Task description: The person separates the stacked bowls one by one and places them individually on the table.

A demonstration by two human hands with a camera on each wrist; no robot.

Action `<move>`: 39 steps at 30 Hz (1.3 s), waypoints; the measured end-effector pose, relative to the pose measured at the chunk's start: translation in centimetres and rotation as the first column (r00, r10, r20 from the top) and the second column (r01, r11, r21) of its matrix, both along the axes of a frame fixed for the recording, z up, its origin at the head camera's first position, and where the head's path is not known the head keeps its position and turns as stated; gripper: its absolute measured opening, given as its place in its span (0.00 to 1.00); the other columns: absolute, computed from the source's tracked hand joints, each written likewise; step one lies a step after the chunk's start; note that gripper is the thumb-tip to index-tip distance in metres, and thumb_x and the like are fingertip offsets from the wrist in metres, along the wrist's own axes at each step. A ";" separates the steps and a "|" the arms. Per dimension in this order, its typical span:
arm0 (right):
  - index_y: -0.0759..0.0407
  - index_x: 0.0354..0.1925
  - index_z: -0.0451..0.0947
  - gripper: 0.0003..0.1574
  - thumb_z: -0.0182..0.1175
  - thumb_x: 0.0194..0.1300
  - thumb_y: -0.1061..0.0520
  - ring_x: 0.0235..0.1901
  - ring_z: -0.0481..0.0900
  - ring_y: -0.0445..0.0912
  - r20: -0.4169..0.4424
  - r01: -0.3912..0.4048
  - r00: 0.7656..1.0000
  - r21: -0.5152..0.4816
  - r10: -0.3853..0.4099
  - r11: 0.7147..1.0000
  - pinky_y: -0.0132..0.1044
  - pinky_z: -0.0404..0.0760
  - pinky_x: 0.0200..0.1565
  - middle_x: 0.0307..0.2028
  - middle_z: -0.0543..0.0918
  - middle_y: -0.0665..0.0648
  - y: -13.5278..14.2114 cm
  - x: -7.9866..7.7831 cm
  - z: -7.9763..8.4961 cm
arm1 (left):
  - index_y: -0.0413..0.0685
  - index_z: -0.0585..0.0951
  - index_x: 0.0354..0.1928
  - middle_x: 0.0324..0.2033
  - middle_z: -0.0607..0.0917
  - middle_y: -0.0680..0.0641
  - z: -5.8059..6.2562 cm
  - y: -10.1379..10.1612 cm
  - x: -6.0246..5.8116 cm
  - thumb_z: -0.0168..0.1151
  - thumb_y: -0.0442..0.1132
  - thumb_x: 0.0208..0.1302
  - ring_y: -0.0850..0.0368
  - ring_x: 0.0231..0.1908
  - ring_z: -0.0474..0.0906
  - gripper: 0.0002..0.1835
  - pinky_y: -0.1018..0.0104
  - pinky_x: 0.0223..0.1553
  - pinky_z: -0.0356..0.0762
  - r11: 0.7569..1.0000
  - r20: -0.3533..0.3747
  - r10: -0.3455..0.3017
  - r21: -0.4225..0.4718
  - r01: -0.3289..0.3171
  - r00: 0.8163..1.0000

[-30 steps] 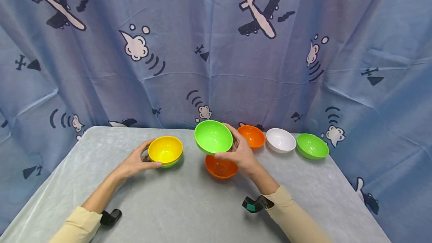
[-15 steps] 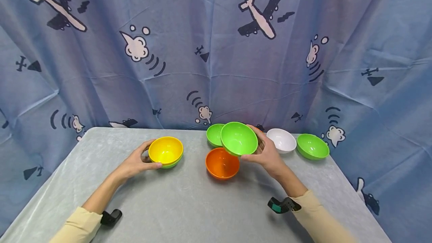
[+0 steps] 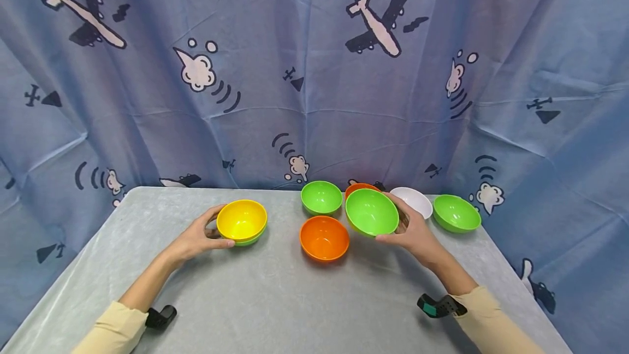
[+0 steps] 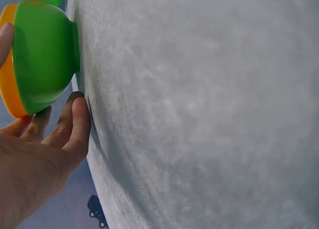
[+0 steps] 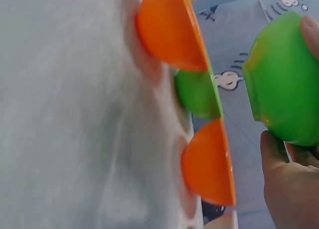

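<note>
On the left, my left hand (image 3: 203, 234) grips a yellow bowl (image 3: 241, 220) nested inside a green bowl (image 4: 45, 54), thumb at the near rim and fingers round the far side. The green bowl's base is at the tabletop in the left wrist view. My right hand (image 3: 413, 234) holds another green bowl (image 3: 372, 212) by its right side, thumb near and fingers behind. That bowl is raised off the table, as the right wrist view confirms. Just left of it, an orange bowl (image 3: 324, 238) stands upright on the table.
Along the table's (image 3: 275, 305) back edge stand a green bowl (image 3: 321, 197), an orange bowl (image 3: 361, 187) partly covered by the raised bowl, a white bowl (image 3: 415, 201) partly behind my right hand, and a green bowl (image 3: 457, 213). A blue curtain (image 3: 255, 70) hangs behind.
My right hand has carried its green bowl rightward and slightly down, uncovering the back green bowl and the front orange bowl. The left hand and its nested bowls stay in place.
</note>
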State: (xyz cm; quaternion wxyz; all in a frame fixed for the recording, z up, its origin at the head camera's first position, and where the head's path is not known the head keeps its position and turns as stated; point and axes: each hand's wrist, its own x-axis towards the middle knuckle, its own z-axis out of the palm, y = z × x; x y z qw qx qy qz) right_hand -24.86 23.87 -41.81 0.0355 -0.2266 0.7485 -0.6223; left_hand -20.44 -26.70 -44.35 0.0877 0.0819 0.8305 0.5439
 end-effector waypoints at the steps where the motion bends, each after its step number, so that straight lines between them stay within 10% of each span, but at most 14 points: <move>1: 0.64 0.78 0.53 0.64 0.77 0.50 0.73 0.68 0.61 0.52 0.000 0.000 1.000 0.011 0.000 1.000 0.29 0.71 0.60 0.74 0.59 0.63 0.2 0.0 -0.1 | 0.43 0.53 0.80 0.74 0.54 0.30 0.0 -0.1 0.0 0.77 0.41 0.60 0.26 0.64 0.67 0.54 0.34 0.61 0.67 1.000 -0.001 -0.001 0.003 0.001 1.000; 18: 0.67 0.76 0.58 0.64 0.80 0.46 0.71 0.69 0.63 0.40 -0.062 -0.104 0.992 0.145 0.114 0.984 0.29 0.70 0.61 0.74 0.58 0.70 3.7 0.3 -2.8 | 0.43 0.53 0.79 0.74 0.55 0.31 -0.1 -0.1 -0.1 0.77 0.44 0.61 0.26 0.65 0.66 0.53 0.35 0.62 0.67 1.000 0.006 -0.002 -0.003 0.002 1.000; 39: 0.70 0.76 0.55 0.64 0.80 0.48 0.67 0.63 0.70 0.52 0.072 -0.103 0.993 0.188 0.091 0.977 0.29 0.72 0.58 0.71 0.64 0.68 3.3 0.2 -4.9 | 0.42 0.53 0.79 0.75 0.54 0.30 -0.2 -0.3 0.0 0.77 0.42 0.61 0.25 0.64 0.67 0.53 0.33 0.62 0.65 1.000 0.008 -0.009 0.005 0.009 1.000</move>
